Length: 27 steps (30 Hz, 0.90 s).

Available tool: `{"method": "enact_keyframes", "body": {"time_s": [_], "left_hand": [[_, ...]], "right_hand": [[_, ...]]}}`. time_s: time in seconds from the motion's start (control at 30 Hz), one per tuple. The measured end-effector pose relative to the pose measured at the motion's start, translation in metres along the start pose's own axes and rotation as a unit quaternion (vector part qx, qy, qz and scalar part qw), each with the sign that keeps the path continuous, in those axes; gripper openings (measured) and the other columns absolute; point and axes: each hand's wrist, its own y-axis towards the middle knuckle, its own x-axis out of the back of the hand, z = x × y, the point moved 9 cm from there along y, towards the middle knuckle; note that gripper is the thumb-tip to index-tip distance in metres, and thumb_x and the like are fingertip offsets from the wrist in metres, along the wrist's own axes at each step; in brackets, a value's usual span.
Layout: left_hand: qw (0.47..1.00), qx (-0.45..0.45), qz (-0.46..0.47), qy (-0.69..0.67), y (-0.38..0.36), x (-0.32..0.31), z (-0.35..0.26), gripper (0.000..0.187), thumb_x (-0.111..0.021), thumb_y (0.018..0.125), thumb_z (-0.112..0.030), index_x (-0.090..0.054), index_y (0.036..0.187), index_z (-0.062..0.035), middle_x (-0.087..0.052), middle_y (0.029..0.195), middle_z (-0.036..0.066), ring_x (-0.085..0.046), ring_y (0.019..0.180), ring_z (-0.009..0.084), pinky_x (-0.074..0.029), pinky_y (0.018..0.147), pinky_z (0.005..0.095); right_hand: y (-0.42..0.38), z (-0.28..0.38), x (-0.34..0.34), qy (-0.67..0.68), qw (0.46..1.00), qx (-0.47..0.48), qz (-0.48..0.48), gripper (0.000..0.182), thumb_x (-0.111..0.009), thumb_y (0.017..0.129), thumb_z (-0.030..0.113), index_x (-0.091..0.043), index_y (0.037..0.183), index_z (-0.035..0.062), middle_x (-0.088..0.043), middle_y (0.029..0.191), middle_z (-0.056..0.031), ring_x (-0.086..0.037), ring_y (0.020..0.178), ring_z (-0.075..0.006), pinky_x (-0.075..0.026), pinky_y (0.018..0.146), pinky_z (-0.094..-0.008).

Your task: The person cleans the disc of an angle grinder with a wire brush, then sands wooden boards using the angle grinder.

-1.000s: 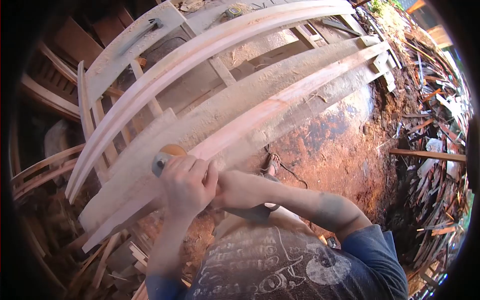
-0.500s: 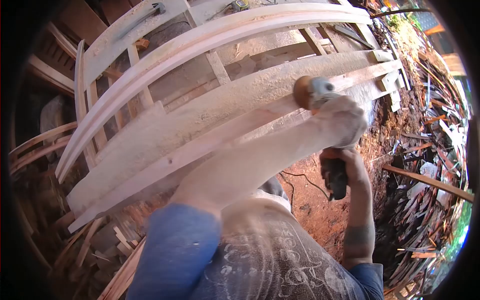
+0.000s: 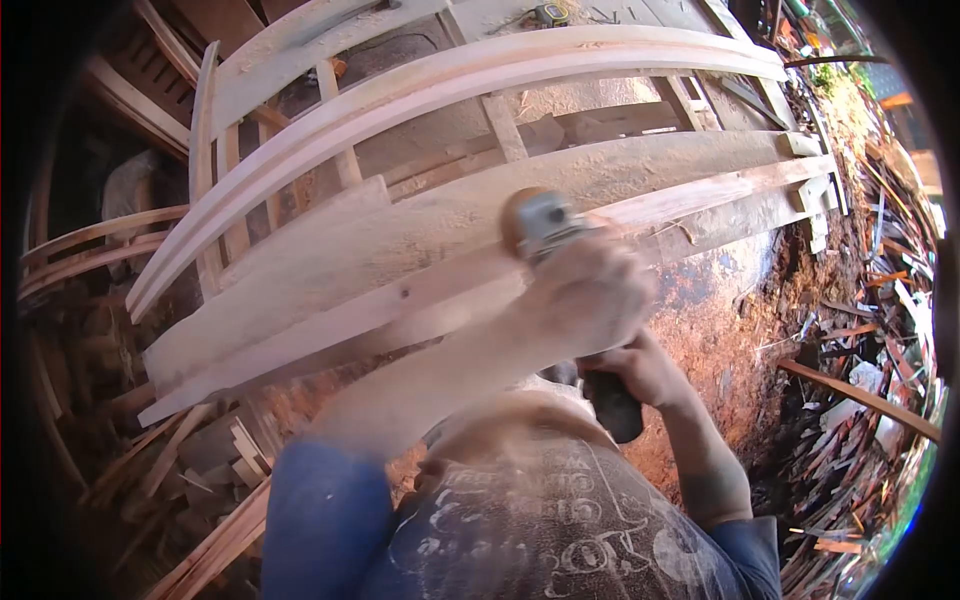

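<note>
Both of my hands are on an angle grinder (image 3: 550,225) with a round brown disc at its head. My left hand (image 3: 590,290), dusty and blurred, is closed around the front of its body. Behind and below it, my right hand (image 3: 645,370) wraps round the black rear handle (image 3: 612,405). The disc sits at the upper edge of a long pale wooden strip (image 3: 370,305), which has a dark knot near its left part. This strip lies along the front of a wide, sawdust-covered board (image 3: 440,225).
A curved wooden rail (image 3: 440,78) spans the far side, over a slatted frame with crosspieces (image 3: 503,128). A tape measure (image 3: 551,14) lies at the back. Wood scraps (image 3: 850,440) pile up at right, with a loose stick (image 3: 860,400) among them. Reddish ground (image 3: 700,345) shows below.
Both hands have moved the grinder to the left along the strip. The view has shifted a little, so the boards appear further right and mostly lower.
</note>
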Motion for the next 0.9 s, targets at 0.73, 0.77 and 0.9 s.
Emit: {"method": "enact_keyframes", "body": {"time_s": [0.73,0.77,0.9], "left_hand": [[0.983,-0.035,-0.174,0.044,-0.064,-0.006,-0.024,0.011,-0.068,0.067,-0.023,-0.064,0.064,-0.0134,-0.058,0.063,0.000,-0.062,0.067,0.0172,-0.051,0.065,0.0356],[0.989,-0.048,-0.139,0.029,-0.038,-0.026,-0.026,0.010,-0.068,0.066,-0.023,-0.065,0.061,-0.0148,-0.060,0.062,0.000,-0.062,0.065,0.0170,-0.052,0.062,0.0356],[0.993,-0.106,0.056,0.004,0.034,-0.056,-0.041,0.010,-0.066,0.065,-0.023,-0.076,0.063,-0.0195,-0.073,0.069,0.005,-0.071,0.063,0.0156,-0.054,0.057,0.0319]], "right_hand": [[-0.030,-0.032,-0.034,0.042,0.997,-0.055,-0.028,0.020,-0.073,0.078,0.013,-0.067,0.087,-0.0039,-0.068,0.074,-0.0111,-0.065,0.058,-0.0212,-0.054,0.053,-0.0334],[-0.035,-0.034,-0.015,0.056,0.993,-0.077,-0.064,0.022,-0.072,0.079,0.015,-0.067,0.089,-0.0043,-0.067,0.073,-0.0116,-0.065,0.056,-0.0217,-0.054,0.052,-0.0335],[-0.045,-0.043,0.035,0.144,0.973,-0.086,-0.157,0.031,-0.066,0.086,0.025,-0.067,0.093,-0.0059,-0.067,0.074,-0.0142,-0.066,0.057,-0.0244,-0.053,0.050,-0.0336]]}}
